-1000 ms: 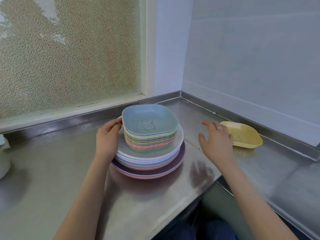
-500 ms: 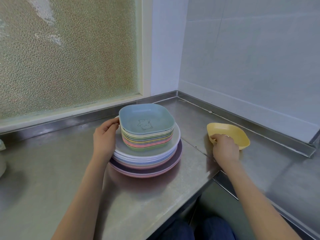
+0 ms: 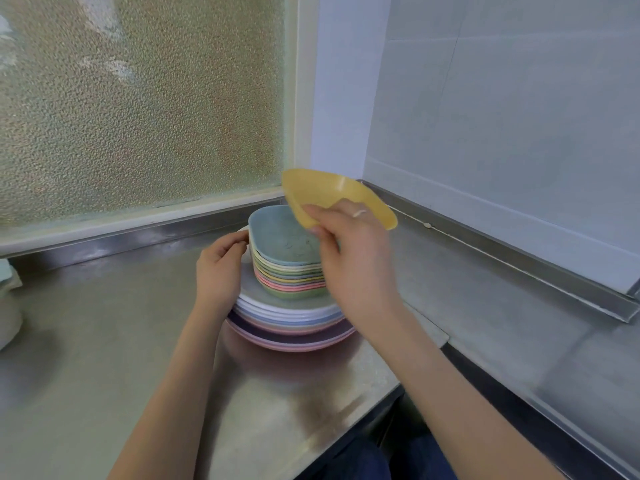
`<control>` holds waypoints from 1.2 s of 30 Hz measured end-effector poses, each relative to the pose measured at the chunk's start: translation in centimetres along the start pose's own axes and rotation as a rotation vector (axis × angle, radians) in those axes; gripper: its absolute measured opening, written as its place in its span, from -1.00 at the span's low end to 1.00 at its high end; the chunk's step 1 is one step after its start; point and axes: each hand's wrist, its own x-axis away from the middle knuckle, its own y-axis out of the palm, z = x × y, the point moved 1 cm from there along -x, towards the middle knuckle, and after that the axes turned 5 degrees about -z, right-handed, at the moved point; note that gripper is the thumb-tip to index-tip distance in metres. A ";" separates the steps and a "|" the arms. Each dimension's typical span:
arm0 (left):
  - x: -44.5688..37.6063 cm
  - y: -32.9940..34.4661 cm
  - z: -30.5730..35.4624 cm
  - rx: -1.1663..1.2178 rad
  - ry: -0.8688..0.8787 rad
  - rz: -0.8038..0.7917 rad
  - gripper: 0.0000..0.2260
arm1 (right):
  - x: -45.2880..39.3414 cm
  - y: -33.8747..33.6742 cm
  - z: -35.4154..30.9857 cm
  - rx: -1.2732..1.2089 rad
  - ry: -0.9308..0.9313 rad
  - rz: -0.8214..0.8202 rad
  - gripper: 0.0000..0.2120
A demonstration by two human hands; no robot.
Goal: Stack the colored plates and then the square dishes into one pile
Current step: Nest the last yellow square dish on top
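Note:
A pile of round colored plates [image 3: 287,318] stands on the steel counter [image 3: 104,341]. On top of it sits a stack of several square dishes [image 3: 287,271], the uppermost one pale blue [image 3: 273,230]. My right hand [image 3: 349,258] grips a yellow square dish [image 3: 329,194] by its near edge and holds it tilted in the air just above the blue dish. My left hand [image 3: 220,271] rests against the left side of the pile, fingertips touching the square dishes' edge.
A frosted window [image 3: 138,98] and tiled wall [image 3: 502,116] close off the corner behind the pile. A raised steel lip [image 3: 519,261] runs along the right. A pale object [image 3: 8,306] sits at the far left edge. The counter's front edge drops off near my legs.
My right hand took hold of the yellow dish on the counter at the right, lifted it and carried it left over the stack. My left hand stayed against the pile.

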 end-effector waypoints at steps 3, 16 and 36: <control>0.0 0.0 0.1 -0.001 0.031 -0.011 -0.73 | 0.3 2.0 -1.3 0.043 -0.033 -0.064 -0.74; 0.0 0.1 0.1 0.024 0.031 -0.023 -0.72 | 1.4 4.1 -2.2 0.096 0.012 -0.165 -0.75; 0.5 -0.8 -0.7 0.141 -0.132 0.056 -0.59 | 7.4 3.6 9.8 -0.452 1.051 -0.145 -0.56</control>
